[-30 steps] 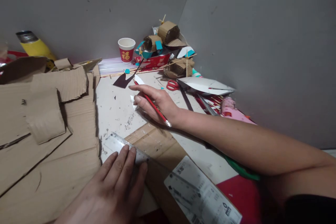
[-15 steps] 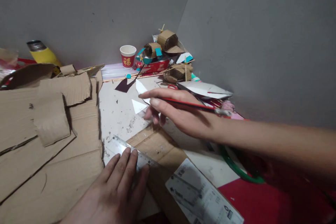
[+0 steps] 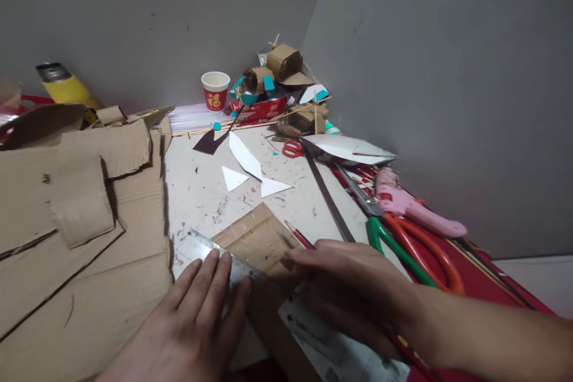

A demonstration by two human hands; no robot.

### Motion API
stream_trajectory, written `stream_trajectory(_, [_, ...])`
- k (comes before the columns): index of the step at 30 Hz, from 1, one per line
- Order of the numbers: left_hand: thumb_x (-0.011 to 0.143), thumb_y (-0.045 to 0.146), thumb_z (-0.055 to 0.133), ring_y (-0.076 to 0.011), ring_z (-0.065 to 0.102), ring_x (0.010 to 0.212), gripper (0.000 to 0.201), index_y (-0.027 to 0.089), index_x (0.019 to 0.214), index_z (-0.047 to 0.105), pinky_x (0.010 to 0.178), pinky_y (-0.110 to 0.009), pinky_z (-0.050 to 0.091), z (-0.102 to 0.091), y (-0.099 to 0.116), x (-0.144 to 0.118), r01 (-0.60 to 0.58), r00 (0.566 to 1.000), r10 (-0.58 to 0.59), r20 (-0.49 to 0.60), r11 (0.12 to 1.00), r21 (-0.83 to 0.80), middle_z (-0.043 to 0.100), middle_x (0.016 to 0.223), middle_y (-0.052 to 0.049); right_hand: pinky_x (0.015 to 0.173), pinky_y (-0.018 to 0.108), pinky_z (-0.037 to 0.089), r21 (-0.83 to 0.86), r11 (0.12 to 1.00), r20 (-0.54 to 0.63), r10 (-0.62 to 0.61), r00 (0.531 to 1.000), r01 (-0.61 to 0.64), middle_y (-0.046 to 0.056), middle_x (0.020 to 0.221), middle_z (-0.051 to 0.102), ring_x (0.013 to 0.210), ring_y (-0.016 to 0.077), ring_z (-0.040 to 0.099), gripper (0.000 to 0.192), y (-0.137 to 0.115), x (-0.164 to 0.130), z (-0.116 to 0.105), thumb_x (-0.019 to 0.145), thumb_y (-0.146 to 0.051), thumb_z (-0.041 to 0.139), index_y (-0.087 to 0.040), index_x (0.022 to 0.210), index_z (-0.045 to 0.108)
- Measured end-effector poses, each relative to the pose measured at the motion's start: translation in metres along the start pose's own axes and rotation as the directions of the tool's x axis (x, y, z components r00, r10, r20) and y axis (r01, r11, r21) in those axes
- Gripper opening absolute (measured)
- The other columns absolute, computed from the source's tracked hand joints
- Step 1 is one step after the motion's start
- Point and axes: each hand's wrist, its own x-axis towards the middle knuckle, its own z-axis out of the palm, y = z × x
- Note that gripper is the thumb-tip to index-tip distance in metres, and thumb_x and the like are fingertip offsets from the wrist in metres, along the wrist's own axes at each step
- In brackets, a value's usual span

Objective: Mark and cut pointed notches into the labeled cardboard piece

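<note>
My left hand (image 3: pixel 192 310) lies with its fingers spread flat, pressing a shiny ruler (image 3: pixel 203 243) down across a brown piece of cardboard (image 3: pixel 255 227). Beside it, over the cardboard's printed white label (image 3: pixel 308 325), my right hand (image 3: pixel 349 292) is closed around a red and black pencil (image 3: pixel 299 234). The pencil's sharpened tip points up and left above the cardboard; its middle is hidden by the hand. Beyond the cardboard lie white paper cutouts: a triangle (image 3: pixel 233 179), a second triangle (image 3: pixel 274 187) and a long leaf-like piece (image 3: pixel 245 156).
Cardboard sheets (image 3: pixel 125 298) cover the left side. At right are scissors with green and orange handles (image 3: pixel 425 250), a pink glue gun (image 3: pixel 412 206) and small red scissors (image 3: pixel 293 148). A paper cup (image 3: pixel 215 92), cardboard models (image 3: pixel 284 64) and a yellow bottle (image 3: pixel 69 88) stand along the wall.
My right hand has moved down and toward me with the pencil, from over the white cutouts to the cardboard, uncovering the scissors and glue gun. My left hand stays on the ruler.
</note>
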Motion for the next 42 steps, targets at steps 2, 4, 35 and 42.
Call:
stream_trajectory(2, [0.087,0.056,0.06,-0.0366,0.057,0.126,0.069,0.011,0.139,0.053,0.096,-0.042,0.054,-0.002,-0.002,0.001,-0.009,1.0,0.009,0.015,1.0,0.0,0.06,0.136,-0.024,0.058,0.03,0.047,0.001,0.999,0.001,-0.047,0.999,0.047,0.003,0.083,0.068,0.065,0.0183,0.062,0.057,-0.004,-0.003,-0.001,0.085,-0.011,0.059,-0.025,0.137,0.042])
stream_trajectory(4, [0.087,0.055,0.061,-0.0354,0.056,0.127,0.068,0.013,0.139,0.053,0.098,-0.041,0.052,-0.003,-0.002,0.001,0.007,1.0,-0.007,0.014,1.0,-0.022,0.059,0.138,-0.022,0.056,0.032,0.043,-0.009,0.998,0.013,-0.061,0.998,0.061,0.003,0.078,0.065,0.061,0.0192,0.058,0.056,-0.007,-0.003,0.0,0.083,-0.01,0.06,-0.023,0.135,0.044])
stream_trajectory(35, [0.096,0.055,0.045,-0.0306,0.057,0.127,0.052,0.015,0.127,0.06,0.111,-0.04,0.038,0.008,0.01,-0.002,0.158,0.978,-0.166,-0.128,0.985,-0.074,0.065,0.132,-0.017,0.075,0.035,0.052,0.021,0.923,0.172,-0.381,0.908,0.383,0.012,0.081,0.073,0.08,0.0226,0.064,0.022,-0.016,0.013,0.002,0.096,-0.017,0.055,-0.004,0.111,0.062])
stream_trajectory(42, [0.099,0.051,0.04,-0.0315,0.061,0.122,0.051,0.011,0.125,0.06,0.11,-0.042,0.038,0.005,0.009,-0.003,0.119,0.98,-0.121,-0.157,0.993,-0.023,0.067,0.127,-0.018,0.074,0.035,0.051,0.006,0.923,0.17,-0.38,0.909,0.384,0.012,0.083,0.072,0.079,0.0219,0.061,0.022,-0.017,0.015,0.003,0.096,-0.019,0.055,-0.005,0.111,0.062])
